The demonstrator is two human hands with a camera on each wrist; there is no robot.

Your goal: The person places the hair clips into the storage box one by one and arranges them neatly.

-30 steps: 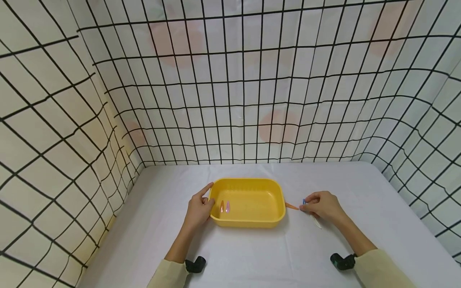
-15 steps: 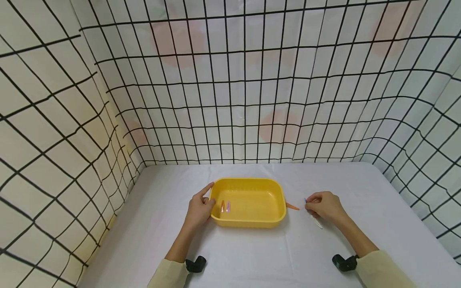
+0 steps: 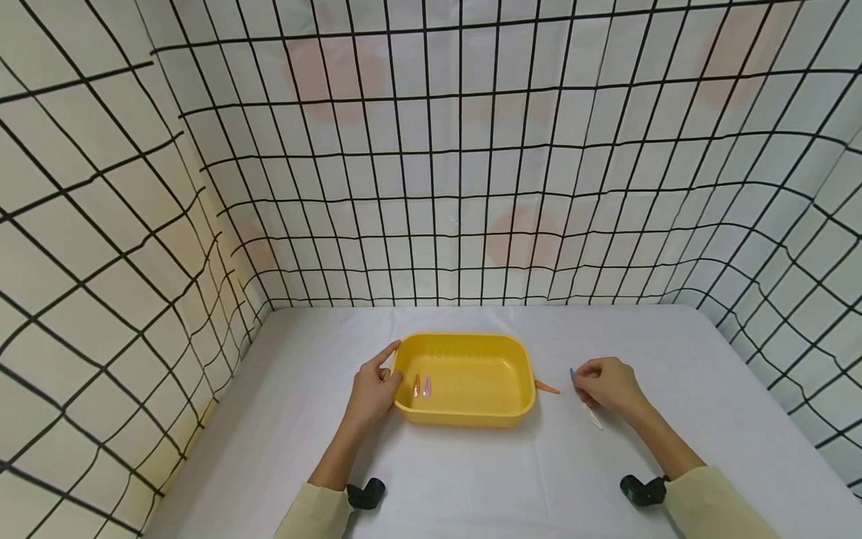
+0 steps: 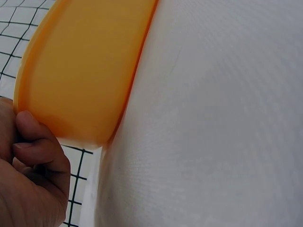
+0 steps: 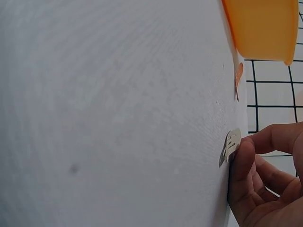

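Observation:
My left hand (image 3: pixel 372 388) holds the left end of a yellow plastic tray (image 3: pixel 465 419), thumb at the rim; its curled fingers also show against the tray wall (image 4: pixel 90 71) in the left wrist view. Inside the tray lie an orange hair clip (image 3: pixel 416 385) and a pink-purple one (image 3: pixel 427 386), side by side. My right hand (image 3: pixel 609 385) pinches a blue hair clip (image 3: pixel 572 373), mostly hidden by the fingers. Just below those fingertips is a white hair clip (image 3: pixel 595 421). Another orange hair clip (image 3: pixel 548 387) lies on the cloth against the tray's right side.
A white cloth (image 3: pixel 471 479) covers the table. Black wire grid panels (image 3: pixel 458 187) backed by white sheeting stand at the back and both sides. Each wrist wears a small black camera (image 3: pixel 643 490).
My right hand has shifted slightly right, away from the orange clip beside the tray, with the blue clip turning in its fingers. The left hand and tray stay put.

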